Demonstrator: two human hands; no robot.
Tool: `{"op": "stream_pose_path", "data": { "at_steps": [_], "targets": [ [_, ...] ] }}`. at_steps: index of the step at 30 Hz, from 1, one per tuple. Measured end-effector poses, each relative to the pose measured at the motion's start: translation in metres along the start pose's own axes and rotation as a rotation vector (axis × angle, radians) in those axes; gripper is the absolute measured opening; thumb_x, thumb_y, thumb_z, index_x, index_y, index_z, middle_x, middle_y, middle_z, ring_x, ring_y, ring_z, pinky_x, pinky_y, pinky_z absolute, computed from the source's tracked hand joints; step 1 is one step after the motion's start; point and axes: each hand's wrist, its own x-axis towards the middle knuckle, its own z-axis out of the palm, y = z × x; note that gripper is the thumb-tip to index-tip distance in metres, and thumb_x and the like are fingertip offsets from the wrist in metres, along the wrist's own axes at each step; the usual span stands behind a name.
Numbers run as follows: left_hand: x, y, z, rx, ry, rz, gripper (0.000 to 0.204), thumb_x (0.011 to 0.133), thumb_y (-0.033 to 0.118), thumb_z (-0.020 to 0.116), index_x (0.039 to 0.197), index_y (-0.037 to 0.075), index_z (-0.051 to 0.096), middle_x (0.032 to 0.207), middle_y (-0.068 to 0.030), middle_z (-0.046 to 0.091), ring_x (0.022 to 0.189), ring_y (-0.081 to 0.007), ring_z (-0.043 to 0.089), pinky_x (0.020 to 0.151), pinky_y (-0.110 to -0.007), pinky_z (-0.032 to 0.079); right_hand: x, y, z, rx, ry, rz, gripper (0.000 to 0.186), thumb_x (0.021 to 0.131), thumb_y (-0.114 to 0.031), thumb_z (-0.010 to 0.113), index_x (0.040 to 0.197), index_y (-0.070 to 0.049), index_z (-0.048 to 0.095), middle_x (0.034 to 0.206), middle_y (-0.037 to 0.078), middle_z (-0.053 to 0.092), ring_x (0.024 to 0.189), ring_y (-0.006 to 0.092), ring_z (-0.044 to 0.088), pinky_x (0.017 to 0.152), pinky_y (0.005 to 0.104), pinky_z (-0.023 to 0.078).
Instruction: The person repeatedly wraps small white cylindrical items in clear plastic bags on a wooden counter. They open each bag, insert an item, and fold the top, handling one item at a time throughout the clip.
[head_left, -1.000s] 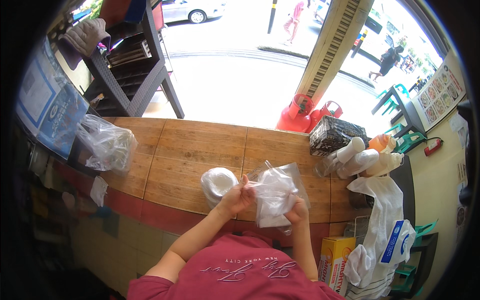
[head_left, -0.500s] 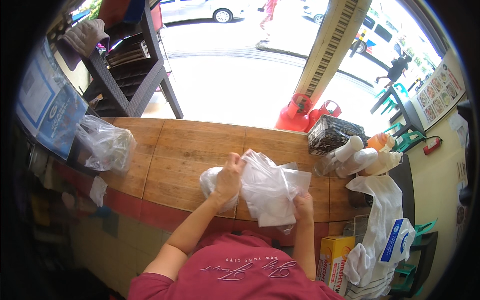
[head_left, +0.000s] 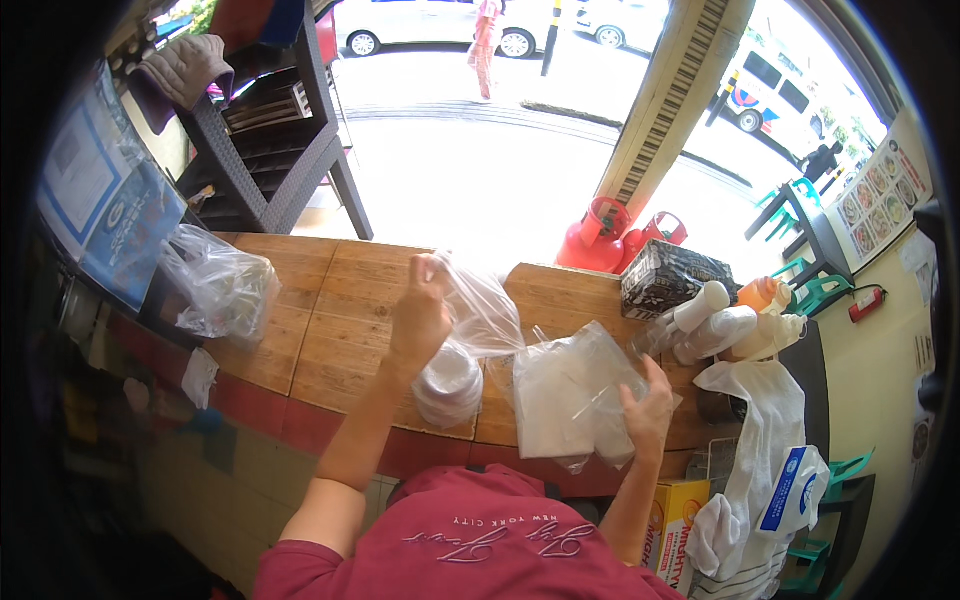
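Note:
My left hand (head_left: 418, 315), raised over the wooden counter, is closed on the top of a thin clear plastic bag (head_left: 478, 305). The bag hangs loosely to the right of the fingers. Below that hand sits a round, whitish bundle (head_left: 449, 388) in clear plastic; its contents are hard to make out. A pile of flat clear plastic bags (head_left: 560, 398) lies to the right, near the front edge. At the pile's right side, my right hand (head_left: 648, 405) has its thumb and fingers apart, with nothing gripped.
A tied plastic bag (head_left: 235, 290) lies at the counter's left end. A dark patterned box (head_left: 675, 278) and several squeeze bottles (head_left: 720, 330) stand at the right, above a white cloth (head_left: 765, 400). Red gas cylinders (head_left: 597, 240) stand beyond the counter (head_left: 360, 300).
My left hand has risen up and left, drawing one bag away from the pile. My right hand has opened and shifted right. The round bundle is now less covered.

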Motion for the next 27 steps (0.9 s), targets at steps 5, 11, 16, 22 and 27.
{"op": "stream_pose_path", "data": {
  "at_steps": [5,11,16,22,27],
  "targets": [
    [-0.024,0.035,0.013,0.004,-0.018,0.262,0.060,0.074,-0.013,0.058,0.132,-0.002,0.049,0.126,-0.0187,0.045,0.101,-0.0271,0.059,0.066,-0.026,0.058,-0.002,-0.090,0.044,0.909,-0.546,-0.195,0.030,0.085,0.005,0.055,0.113,0.001,0.066,0.113,0.014,0.068,0.100,0.0213,0.065,0.088,0.0315,0.050],
    [-0.081,0.067,0.015,0.055,-0.181,0.566,0.069,0.074,-0.004,0.057,0.141,0.004,0.043,0.123,-0.0129,0.042,0.099,-0.0303,0.053,0.069,-0.033,0.059,-0.015,-0.129,0.138,0.796,-0.065,-0.224,0.032,0.086,0.008,0.050,0.114,-0.001,0.063,0.106,0.010,0.070,0.102,0.0201,0.065,0.085,0.0302,0.052],
    [-0.116,0.075,0.015,-0.075,-0.386,0.650,0.078,0.077,-0.002,0.056,0.150,0.010,0.032,0.119,-0.0109,0.040,0.099,-0.0288,0.051,0.073,-0.033,0.059,0.013,-0.117,0.139,0.937,-0.825,0.147,0.022,0.090,-0.003,0.056,0.110,-0.003,0.066,0.106,0.008,0.070,0.109,0.0185,0.065,0.085,0.0271,0.053],
    [-0.119,0.057,0.012,-0.189,-0.213,0.656,0.076,0.080,-0.001,0.056,0.150,0.020,0.036,0.117,-0.0101,0.041,0.096,-0.0273,0.052,0.072,-0.033,0.058,0.000,-0.120,0.130,1.175,-0.583,0.401,0.014,0.093,-0.013,0.062,0.102,-0.003,0.066,0.091,0.003,0.065,0.077,0.0115,0.061,0.069,0.0255,0.050],
    [-0.118,0.046,-0.014,-0.346,-0.197,0.494,0.086,0.075,-0.006,0.060,0.152,0.021,0.032,0.120,-0.0115,0.041,0.099,-0.0291,0.054,0.072,-0.032,0.057,-0.020,-0.113,0.153,0.345,-0.550,-0.527,0.037,0.089,-0.022,0.064,0.122,-0.009,0.056,0.105,0.013,0.060,0.097,0.0219,0.059,0.086,0.0333,0.047]
  ]
}}
